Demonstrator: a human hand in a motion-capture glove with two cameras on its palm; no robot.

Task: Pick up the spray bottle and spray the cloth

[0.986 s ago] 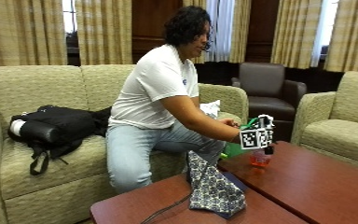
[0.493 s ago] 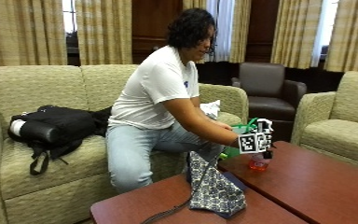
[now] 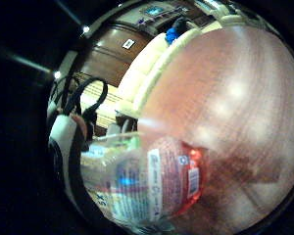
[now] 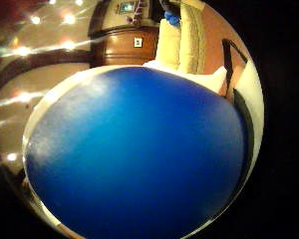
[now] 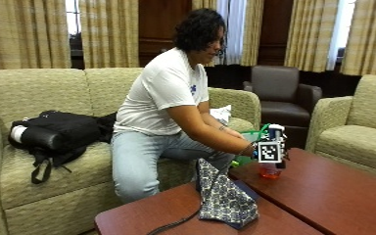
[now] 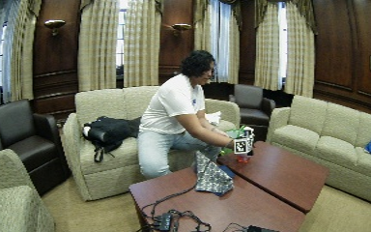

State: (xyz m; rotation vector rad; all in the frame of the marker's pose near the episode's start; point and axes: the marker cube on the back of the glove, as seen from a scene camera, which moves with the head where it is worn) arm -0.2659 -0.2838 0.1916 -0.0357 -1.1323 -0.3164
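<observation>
The spray bottle is clear with red liquid at its base, and it is at the edge of the red-brown table. My gloved right hand grips its upper part. In the little finger side palm view the bottle and its label sit close to the palm, above the table. A blue surface fills the thumb side palm view. Just left of the bottle, the patterned cloth rises in a peak from the nearer table. The other hand is hidden behind the cloth.
A black backpack lies on the sofa beside the person. Something green shows behind the cloth. Cables and a power strip lie on the nearer table. A dark armchair and a second sofa stand beyond the table.
My right hand has lowered a little with the bottle, bringing its base down to the table's surface. The cloth has stayed where it was.
</observation>
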